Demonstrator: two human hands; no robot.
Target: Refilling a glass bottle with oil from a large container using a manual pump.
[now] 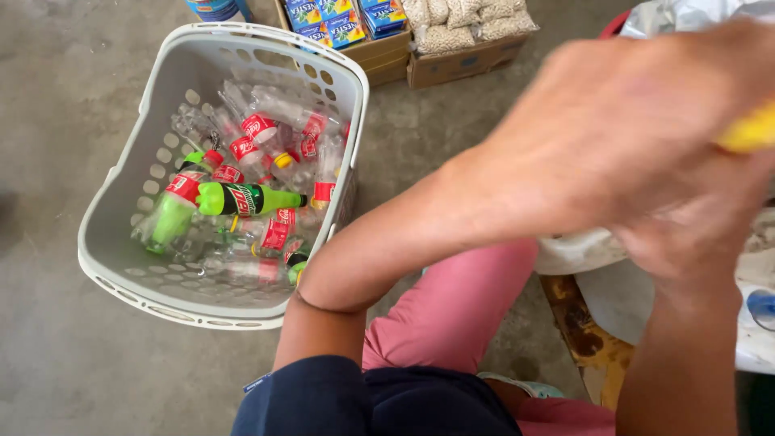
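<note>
My left hand (pixel 638 121) is raised at the upper right, blurred by motion, with its fingers curled over a small yellow object (pixel 751 129) that shows at its right side. My right hand (pixel 694 238) sits just under it, touching it, fingers bent; what it grips is hidden. To the left on the floor stands a pale grey perforated basket (pixel 113 242). It holds several empty clear plastic bottles with red labels (pixel 258 127) and a green bottle (pixel 242 199) lying on its side.
Cardboard boxes (pixel 460 60) with blue packets and bags of pale beans stand at the back. A white plastic bag (pixel 581 250) and a worn wooden stool (pixel 589 339) are at the right. My pink-trousered leg (pixel 452 315) is below. The floor is concrete.
</note>
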